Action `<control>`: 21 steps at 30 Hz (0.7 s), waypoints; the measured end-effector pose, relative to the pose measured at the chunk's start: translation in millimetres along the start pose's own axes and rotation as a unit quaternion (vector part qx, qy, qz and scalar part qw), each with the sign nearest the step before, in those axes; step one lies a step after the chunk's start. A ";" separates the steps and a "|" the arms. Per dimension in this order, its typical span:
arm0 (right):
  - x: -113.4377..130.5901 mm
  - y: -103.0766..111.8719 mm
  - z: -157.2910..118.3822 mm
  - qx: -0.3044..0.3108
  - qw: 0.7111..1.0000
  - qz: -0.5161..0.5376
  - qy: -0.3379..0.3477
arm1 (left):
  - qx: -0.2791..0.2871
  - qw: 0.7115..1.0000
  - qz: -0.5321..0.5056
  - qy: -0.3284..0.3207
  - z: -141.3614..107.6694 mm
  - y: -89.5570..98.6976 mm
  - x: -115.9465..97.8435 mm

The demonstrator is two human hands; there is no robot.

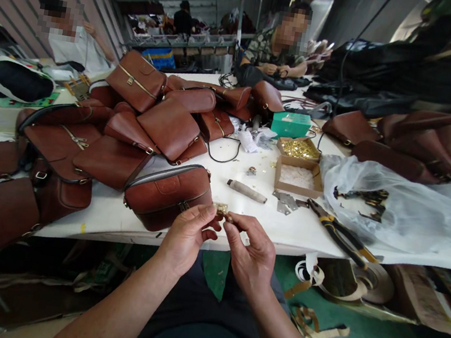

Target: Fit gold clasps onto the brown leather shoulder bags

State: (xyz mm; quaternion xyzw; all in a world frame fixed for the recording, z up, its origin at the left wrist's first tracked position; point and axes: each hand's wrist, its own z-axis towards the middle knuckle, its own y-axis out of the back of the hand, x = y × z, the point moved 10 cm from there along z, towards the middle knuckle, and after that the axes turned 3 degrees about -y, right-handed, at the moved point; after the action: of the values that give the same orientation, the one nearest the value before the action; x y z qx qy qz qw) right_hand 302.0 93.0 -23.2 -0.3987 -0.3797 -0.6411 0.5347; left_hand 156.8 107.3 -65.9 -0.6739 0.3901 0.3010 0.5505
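A small gold-coloured metal fitting [220,207] is held up over the table's front edge. My left hand [186,236] pinches it between thumb and fingers, the other fingers curled. From the other side my right hand [254,252] is closed, thumb and index fingertip meeting at the fitting's right end; whether a second small part sits in that pinch I cannot make out. Just behind my left hand lies a brown leather bag [168,194] with its zip side up. A grey rod-shaped tool [246,190] rests on the table beyond my hands.
More brown bags [168,125] are heaped at left. Yellow-and-black pliers [341,236], thin metal plates [287,203], a box of gold-coloured parts [298,148], a cardboard box [299,176] and a plastic bag [390,212] lie to the right. Two people sit across the table.
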 end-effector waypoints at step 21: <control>-47.7 -16.3 -8.7 0.064 0.949 0.204 -0.231 | -0.013 0.999 0.041 0.000 -0.1 9.1 -3.7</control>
State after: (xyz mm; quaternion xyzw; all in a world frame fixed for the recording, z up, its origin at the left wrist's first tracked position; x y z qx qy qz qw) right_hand 290.3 105.7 -71.3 -0.5696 -0.4440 -0.3827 0.5761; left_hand 147.1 107.1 -67.4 -0.6642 0.4134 0.3284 0.5292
